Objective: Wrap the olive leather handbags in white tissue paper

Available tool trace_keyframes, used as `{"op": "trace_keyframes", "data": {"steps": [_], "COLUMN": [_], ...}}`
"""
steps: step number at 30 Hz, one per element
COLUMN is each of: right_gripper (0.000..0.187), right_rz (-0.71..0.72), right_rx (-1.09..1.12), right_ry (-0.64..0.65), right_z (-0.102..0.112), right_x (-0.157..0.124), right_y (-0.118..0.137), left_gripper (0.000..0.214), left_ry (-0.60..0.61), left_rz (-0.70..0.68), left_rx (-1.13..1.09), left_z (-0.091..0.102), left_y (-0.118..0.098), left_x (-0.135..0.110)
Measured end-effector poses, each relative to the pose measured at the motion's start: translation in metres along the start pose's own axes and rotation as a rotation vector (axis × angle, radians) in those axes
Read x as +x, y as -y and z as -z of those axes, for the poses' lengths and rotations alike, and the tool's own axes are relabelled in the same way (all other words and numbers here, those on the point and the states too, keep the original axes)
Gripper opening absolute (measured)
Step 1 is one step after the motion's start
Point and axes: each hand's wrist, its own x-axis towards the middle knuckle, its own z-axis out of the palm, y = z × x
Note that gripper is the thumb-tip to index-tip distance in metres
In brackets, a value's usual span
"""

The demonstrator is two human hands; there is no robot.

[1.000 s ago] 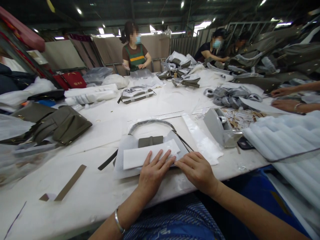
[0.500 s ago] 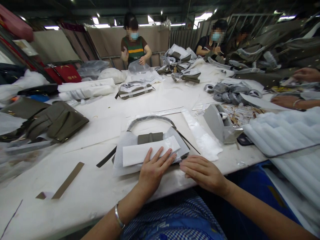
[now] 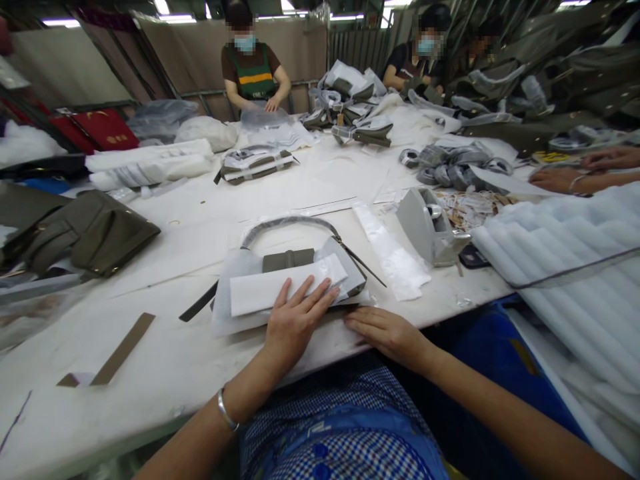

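Observation:
A handbag (image 3: 287, 261) in olive-brown lies on the white table before me, partly covered by thin white wrapping. Its wrapped handle (image 3: 285, 221) arches away from me, and a thin dark strap (image 3: 367, 263) sticks out to the right. A folded white foam sheet (image 3: 260, 292) rests on top. My left hand (image 3: 297, 320) lies flat on the sheet's right part with its fingers spread. Close to the bag's lower right edge, my right hand (image 3: 387, 333) rests palm down on the table, fingers together and stretched out, with nothing visible in it.
A grey tape dispenser (image 3: 425, 230) and a white plastic sleeve (image 3: 393, 253) are right of the bag. Rolled foam (image 3: 565, 247) fills the right edge. Olive bags (image 3: 105, 233) and a brown strip (image 3: 125, 347) lie left. Co-workers (image 3: 255, 73) work across the table.
The view has shifted, so everything sits slightly further left and higher. My right hand has flattened onto the table by the bag's edge. My left hand stays on the foam sheet.

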Motion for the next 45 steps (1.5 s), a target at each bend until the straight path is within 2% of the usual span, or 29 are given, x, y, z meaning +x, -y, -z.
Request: {"op": "trace_keyframes", "data": {"steps": [3, 11, 16, 20, 23, 29, 32, 38, 45], "right_gripper": [0.033, 0.023, 0.025, 0.024, 0.024, 0.022, 0.023, 0.024, 0.009], "right_rz": [0.058, 0.084, 0.051, 0.062, 0.1, 0.26, 0.274, 0.09, -0.312], "right_rx": [-0.041, -0.088, -0.056, -0.078, -0.133, -0.278, -0.307, -0.25, -0.031], "right_ry": [-0.02, -0.104, -0.149, -0.166, -0.167, -0.235, -0.233, -0.197, -0.033], "right_z": [0.001, -0.006, -0.009, 0.0, 0.01, 0.027, 0.03, 0.023, 0.015], "right_x": [0.003, 0.013, 0.012, 0.011, 0.018, 0.045, 0.058, 0.075, 0.086], "right_y": [-0.002, -0.003, 0.01, 0.025, 0.027, 0.01, 0.0, -0.014, -0.026], "left_gripper": [0.051, 0.049, 0.052, 0.05, 0.05, 0.048, 0.043, 0.028, 0.025], "left_ry": [-0.004, -0.029, -0.022, -0.002, 0.034, 0.054, 0.03, -0.061, -0.127], "left_rz": [0.001, -0.015, -0.002, 0.017, 0.011, -0.002, -0.021, -0.019, -0.056], "left_rx": [0.004, 0.031, 0.034, 0.034, 0.033, 0.038, 0.041, 0.03, -0.034], "left_z": [0.0, 0.0, -0.004, -0.004, -0.003, -0.003, -0.004, -0.007, -0.012], "left_y": [0.0, 0.0, -0.001, -0.004, -0.005, -0.005, -0.005, -0.005, -0.002], "left_x": [0.001, 0.001, -0.001, -0.002, -0.003, -0.003, -0.003, -0.003, -0.004]}}
